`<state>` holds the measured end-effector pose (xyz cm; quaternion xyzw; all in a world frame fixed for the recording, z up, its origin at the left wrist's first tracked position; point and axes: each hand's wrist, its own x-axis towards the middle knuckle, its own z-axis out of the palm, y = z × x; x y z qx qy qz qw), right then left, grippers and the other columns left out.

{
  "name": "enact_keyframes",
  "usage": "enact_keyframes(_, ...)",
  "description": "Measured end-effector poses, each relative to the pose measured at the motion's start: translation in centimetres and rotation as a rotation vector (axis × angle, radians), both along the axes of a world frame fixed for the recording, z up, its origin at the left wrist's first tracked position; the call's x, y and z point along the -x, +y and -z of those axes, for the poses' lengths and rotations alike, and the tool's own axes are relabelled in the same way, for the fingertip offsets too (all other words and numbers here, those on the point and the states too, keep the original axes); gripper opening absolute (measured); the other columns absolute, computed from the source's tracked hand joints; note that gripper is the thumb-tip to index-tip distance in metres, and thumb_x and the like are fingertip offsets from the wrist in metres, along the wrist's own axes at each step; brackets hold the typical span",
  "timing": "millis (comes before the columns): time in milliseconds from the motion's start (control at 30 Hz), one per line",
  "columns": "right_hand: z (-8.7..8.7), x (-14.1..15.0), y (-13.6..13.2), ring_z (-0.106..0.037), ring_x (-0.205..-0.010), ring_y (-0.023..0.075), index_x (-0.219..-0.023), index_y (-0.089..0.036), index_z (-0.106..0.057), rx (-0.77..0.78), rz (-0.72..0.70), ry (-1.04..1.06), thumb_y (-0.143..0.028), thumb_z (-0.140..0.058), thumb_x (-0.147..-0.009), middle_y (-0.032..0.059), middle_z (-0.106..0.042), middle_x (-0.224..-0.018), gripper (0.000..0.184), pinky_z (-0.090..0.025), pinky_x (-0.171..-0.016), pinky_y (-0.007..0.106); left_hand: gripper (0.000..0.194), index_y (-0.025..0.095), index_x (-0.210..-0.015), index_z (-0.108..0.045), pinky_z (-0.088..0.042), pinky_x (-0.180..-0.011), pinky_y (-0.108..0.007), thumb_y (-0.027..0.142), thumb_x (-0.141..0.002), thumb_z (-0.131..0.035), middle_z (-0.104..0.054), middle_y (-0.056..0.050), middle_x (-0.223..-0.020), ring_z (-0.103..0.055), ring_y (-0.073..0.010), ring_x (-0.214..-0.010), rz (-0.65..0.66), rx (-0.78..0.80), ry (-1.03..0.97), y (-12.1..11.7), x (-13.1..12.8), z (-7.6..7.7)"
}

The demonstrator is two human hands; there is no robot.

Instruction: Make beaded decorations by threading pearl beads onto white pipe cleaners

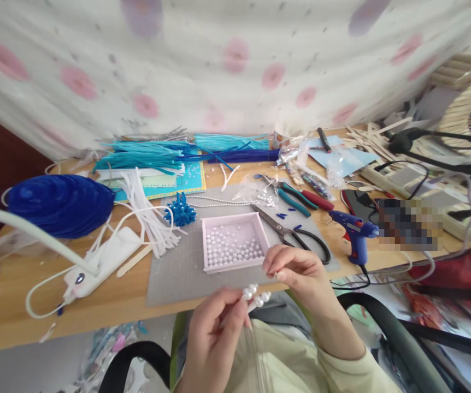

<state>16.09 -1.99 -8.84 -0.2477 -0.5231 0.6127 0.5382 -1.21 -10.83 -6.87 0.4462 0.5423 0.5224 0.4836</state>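
Note:
My left hand (219,330) is closed around a white stem tipped with white pearl beads (255,296), in two small clusters side by side. To its right, my right hand (296,270) pinches thumb and forefinger together. A tiny pale spot shows at those fingertips, too small to name. Just beyond both hands sits a pale pink tray (235,268) with many loose pearl beads (235,252) in it. Black-handled scissors (287,232) lie beside the tray, partly behind my right hand. A blue beaded ornament (180,209) rests at the tray's upper left.
Blue and white pipe cleaners (141,155) lie at the back. On the left are a blue bundle (61,204) and a white lamp base (104,262). Pliers (296,199), a blue glue gun (356,232) with its cord and a phone (407,224) lie on the right. Armrests flank me.

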Motion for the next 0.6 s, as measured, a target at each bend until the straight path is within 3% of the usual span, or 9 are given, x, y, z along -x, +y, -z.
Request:
enact_keyframes(200,1.1,0.0,-0.7,-0.070,-0.075,0.0182,-0.085,-0.031,-0.085,-0.012,0.065,0.071,-0.031,-0.088,-0.080,0.0021,-0.078,-0.078,0.006,-0.054,-0.070,0.031,0.041,0.018,-0.082,-0.075,-0.049,-0.061,-0.022,0.057,-0.090,-0.070,-0.066,0.000,-0.061,-0.060,-0.0120,-0.057,0.059,0.159,-0.155,-0.4,-0.8,-0.9)
enact_keyframes(600,0.5,0.8,-1.6,-0.057,-0.057,0.0163,-0.072,-0.031,-0.081,0.054,0.098,0.179,-0.040,-0.091,-0.073,0.0008,-0.069,-0.062,0.013,-0.047,-0.056,0.031,0.040,0.018,-0.077,-0.072,-0.045,-0.056,-0.024,0.057,-0.085,-0.076,-0.063,0.001,-0.058,-0.055,-0.0113,-0.052,0.182,0.275,-0.299,-0.3,-1.6,-2.6)
